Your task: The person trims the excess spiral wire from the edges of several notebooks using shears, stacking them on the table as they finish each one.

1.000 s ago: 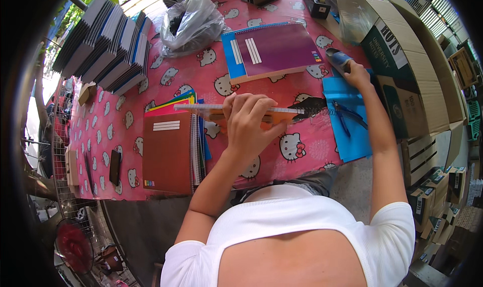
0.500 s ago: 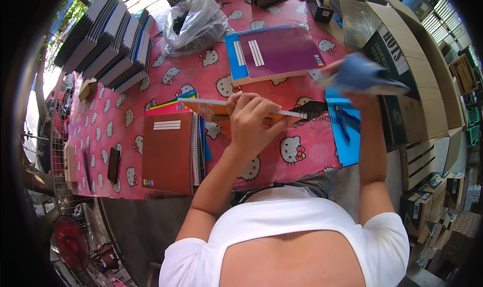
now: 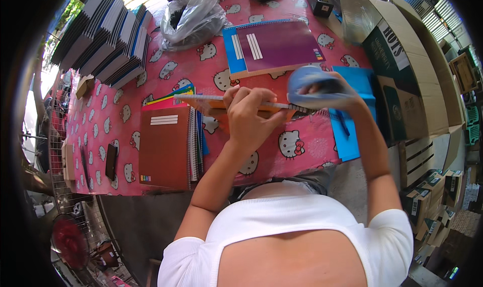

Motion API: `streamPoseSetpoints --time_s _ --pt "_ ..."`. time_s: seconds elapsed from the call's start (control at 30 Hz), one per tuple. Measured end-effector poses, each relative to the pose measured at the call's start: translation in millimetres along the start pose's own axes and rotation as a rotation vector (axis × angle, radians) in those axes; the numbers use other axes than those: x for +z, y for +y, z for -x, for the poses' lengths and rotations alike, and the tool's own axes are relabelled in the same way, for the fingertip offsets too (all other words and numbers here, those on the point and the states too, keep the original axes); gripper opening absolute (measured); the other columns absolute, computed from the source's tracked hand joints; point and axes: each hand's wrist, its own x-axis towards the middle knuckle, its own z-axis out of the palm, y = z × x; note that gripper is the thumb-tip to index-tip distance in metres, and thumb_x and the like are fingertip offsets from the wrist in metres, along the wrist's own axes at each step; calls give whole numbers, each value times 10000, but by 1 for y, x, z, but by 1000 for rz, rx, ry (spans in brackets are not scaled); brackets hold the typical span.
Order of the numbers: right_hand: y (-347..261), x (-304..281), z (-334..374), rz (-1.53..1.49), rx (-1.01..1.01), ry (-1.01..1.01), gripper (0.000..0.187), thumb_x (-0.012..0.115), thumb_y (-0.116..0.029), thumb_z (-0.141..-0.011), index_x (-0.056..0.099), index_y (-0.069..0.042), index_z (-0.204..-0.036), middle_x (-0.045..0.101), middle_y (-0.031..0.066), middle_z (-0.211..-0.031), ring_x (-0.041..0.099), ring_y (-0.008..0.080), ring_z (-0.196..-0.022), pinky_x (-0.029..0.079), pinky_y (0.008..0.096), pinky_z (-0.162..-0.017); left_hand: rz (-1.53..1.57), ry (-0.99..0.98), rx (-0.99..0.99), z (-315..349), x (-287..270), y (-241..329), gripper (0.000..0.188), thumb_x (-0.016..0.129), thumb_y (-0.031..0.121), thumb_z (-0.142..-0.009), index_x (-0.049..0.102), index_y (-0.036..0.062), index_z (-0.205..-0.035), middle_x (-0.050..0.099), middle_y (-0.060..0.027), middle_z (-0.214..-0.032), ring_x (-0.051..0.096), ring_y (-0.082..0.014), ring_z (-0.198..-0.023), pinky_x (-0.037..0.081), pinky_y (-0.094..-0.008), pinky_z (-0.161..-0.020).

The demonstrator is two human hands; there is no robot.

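Observation:
Gripped on edge above the table, an orange-covered notebook (image 3: 201, 104) is in my left hand (image 3: 248, 115), whose fingers close over its upper edge. The notebook's spiral edge points right, towards a dark wire coil (image 3: 322, 115). My right hand (image 3: 348, 92) holds a rounded blue thing (image 3: 303, 76) beside that end; motion smears it, so its kind is unclear, and a gap to the notebook cannot be judged. Under my right forearm lies a bright blue sheet (image 3: 347, 145) with a dark blue pen-like tool (image 3: 344, 124) on it. A pile with a brown notebook (image 3: 163, 158) on top lies at left.
Purple and blue notebooks (image 3: 279, 43) lie farther back. A tall stack of spiral notebooks (image 3: 103, 43) leans at far left, near a plastic bag (image 3: 193, 25). A tape dispenser (image 3: 320, 5) stands behind; a large open carton (image 3: 417, 60) flanks the right. A phone (image 3: 111, 161) lies at left.
My right hand has brought the blue thing leftwards, from over the carton side to the notebook's right end. The left hand keeps its grip on the orange notebook.

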Motion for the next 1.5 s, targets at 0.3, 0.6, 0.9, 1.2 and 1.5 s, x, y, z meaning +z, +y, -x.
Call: streamPoseSetpoints --time_s 0.3,0.6,0.9,1.2,1.5 --pt "-35 12 -30 112 32 -43 301 794 -40 -606 678 -44 -884 678 42 -894 604 88 -811 499 270 -758 -21 -18 -17 -14 -12 -7 375 805 206 -605 615 98 -910 650 -19 -760 614 -195 -780 319 -377 -951" --pt "-15 23 -24 -392 80 -50 439 780 -11 -589 619 -29 -997 659 46 -949 614 125 -822 509 294 -753 -153 -114 30 -8 -34 -21 308 808 254 -607 638 104 -815 649 -26 -709 613 -206 -742 332 -390 -935" --pt "-16 38 -45 12 -419 -58 505 732 13 -567 632 -20 -1061 672 53 -943 629 142 -785 512 287 -716 -31 -212 -78 -16 -42 -14 557 814 138 -588 543 96 -1072 646 -57 -886 608 -216 -820 387 -354 -858" --pt "-39 60 -59 -72 14 -104 476 700 60 -582 637 -18 -1047 650 31 -907 587 115 -826 508 273 -728 -67 -111 -155 -18 -56 -23 602 822 137 -589 526 99 -1111 496 -98 -1259 589 -229 -1002 479 -380 -878" --pt "-56 82 -76 -464 -236 -213 475 742 -14 -628 618 -8 -1087 663 58 -1003 584 104 -903 493 282 -803 -154 -165 -359 -4 -81 -49 352 832 297 -548 661 93 -778 589 -64 -1141 507 -287 -1095 251 -490 -1038"
